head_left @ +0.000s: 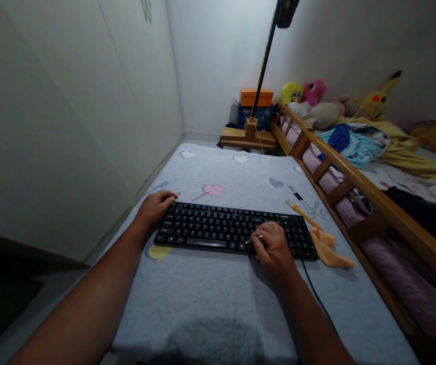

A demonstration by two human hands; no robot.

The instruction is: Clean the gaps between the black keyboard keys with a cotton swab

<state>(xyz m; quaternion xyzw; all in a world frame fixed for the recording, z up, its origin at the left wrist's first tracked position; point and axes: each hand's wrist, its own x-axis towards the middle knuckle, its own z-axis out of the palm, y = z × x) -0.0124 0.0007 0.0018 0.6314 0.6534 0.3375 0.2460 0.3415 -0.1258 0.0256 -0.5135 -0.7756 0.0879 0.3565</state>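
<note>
A black keyboard (210, 223) lies on the pale blue cloth (210, 299) in front of me. My left hand (157, 205) is closed on its far left corner, thumb along the edge. Over the lower right keys, my right hand (273, 246) pinches a white cotton swab (253, 239), whose tip points left at the keys. Another cotton swab (200, 195) rests on the cloth beyond the keyboard. To the right are a brush with a yellow handle (302, 211), an orange cloth (327, 247) and a thin tool with a black part (297, 195).
The keyboard's cable (318, 299) runs toward me past my right forearm. A wooden bed rail (339, 162) borders the right side, with clothes and plush toys (373, 104) behind it. White cabinet doors (88, 101) stand at the left; a lamp pole on a wooden base (233, 136) is at the back.
</note>
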